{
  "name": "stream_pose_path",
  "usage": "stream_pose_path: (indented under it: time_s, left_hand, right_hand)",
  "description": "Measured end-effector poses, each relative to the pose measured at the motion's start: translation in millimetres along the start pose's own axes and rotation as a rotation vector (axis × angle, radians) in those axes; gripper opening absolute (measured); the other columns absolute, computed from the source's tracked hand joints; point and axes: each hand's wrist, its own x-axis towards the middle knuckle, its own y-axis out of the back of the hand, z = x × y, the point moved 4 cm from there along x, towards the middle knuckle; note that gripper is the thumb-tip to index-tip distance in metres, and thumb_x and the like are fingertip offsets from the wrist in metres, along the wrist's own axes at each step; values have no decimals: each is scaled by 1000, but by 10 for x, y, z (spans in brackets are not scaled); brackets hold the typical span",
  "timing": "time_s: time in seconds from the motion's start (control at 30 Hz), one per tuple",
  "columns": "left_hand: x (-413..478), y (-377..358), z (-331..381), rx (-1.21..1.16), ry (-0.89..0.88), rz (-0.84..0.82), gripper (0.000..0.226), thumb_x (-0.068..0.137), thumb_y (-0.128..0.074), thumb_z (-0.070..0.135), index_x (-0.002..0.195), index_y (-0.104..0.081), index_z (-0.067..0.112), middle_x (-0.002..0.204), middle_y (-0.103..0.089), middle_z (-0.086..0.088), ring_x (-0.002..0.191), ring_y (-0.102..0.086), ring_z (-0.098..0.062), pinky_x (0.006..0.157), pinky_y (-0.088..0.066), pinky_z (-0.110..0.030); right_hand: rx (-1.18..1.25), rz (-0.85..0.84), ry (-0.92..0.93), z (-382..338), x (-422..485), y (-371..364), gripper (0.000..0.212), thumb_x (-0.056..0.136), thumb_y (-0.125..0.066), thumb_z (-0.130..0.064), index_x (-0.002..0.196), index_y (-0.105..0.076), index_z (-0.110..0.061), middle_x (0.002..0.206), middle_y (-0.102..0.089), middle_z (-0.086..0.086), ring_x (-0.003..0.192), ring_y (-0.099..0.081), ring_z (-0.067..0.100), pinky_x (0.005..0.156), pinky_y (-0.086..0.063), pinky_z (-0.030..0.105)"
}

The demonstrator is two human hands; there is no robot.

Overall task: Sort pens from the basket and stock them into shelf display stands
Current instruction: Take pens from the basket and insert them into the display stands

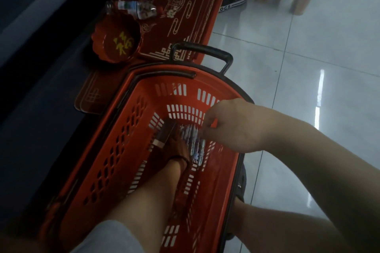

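Both arms reach down into the slotted red plastic shopping basket [115, 160] standing on the pale tiled floor [308, 68]. The left hand [177, 150] is deep at the bottom, its grip pressed around a dark reddish box with a pale metallic end [163, 134], seemingly lifting or holding it aside so the pens are easier to reach. The right hand [228, 127] hovers just right of it, thumb and forefinger drawn together over a row of pale-barrelled pens with dark markings [193, 141] lying side by side on the basket floor. Whether the fingers actually pinch a pen I cannot tell, as the hand hides its own tips. So the pens are all in the far end of the basket, between the two hands, and sorting looks barely begun.

Beyond the basket, on a red patterned mat with gold lines [185, 16], sit a scalloped red bowl with a gold character [117, 41] and a clear plastic bottle lying on its side [133, 9]. No display stands are in view. A shoe [234, 2] shows at the far right.
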Motion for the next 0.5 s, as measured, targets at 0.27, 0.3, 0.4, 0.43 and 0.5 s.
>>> stream_pose_path:
  time_s: [0.27, 0.3, 0.4, 0.43, 0.5]
  left_hand:
    - [-368, 500, 196, 390, -188, -6, 44, 108, -28, 19, 145, -43, 0, 151, -44, -21, 140, -41, -34, 116, -32, -46]
    - [-445, 400, 180, 412, -196, -180, 43, 108, -29, 18, 142, -47, 1, 148, -48, -20, 137, -44, -35, 114, -34, -47]
    - [-272, 372, -69, 419, -204, -192, 38, 104, -42, 21, 137, -58, 13, 136, -59, -11, 126, -56, -33, 100, -42, -49]
    - [-299, 412, -127, 239, -83, -213, 37, 102, -47, 24, 136, -59, 16, 134, -59, -11, 123, -57, -34, 99, -44, -48]
    - [-367, 617, -179, -104, 120, -160, 41, 97, -49, 32, 134, -55, 16, 133, -58, -16, 118, -59, -38, 101, -47, -47]
  right_hand:
    - [45, 48, -83, 146, -42, 173, 44, 103, -52, -54, 111, -78, -20, 114, -75, 0, 101, -70, 18, 94, -59, 41]
    - [58, 59, -92, 170, -41, 193, 44, 103, -53, -54, 111, -78, -20, 111, -76, 1, 99, -70, 18, 93, -60, 41]
    - [87, 81, -107, 174, -42, 236, 40, 102, -55, -53, 104, -78, -21, 97, -75, 0, 89, -70, 18, 86, -59, 36]
    - [92, 86, -108, 156, -39, 245, 39, 101, -56, -52, 100, -78, -19, 93, -75, 1, 85, -71, 18, 82, -59, 34]
    - [89, 89, -112, 101, -35, 263, 41, 101, -57, -50, 93, -78, -16, 86, -77, 3, 79, -73, 18, 77, -59, 32]
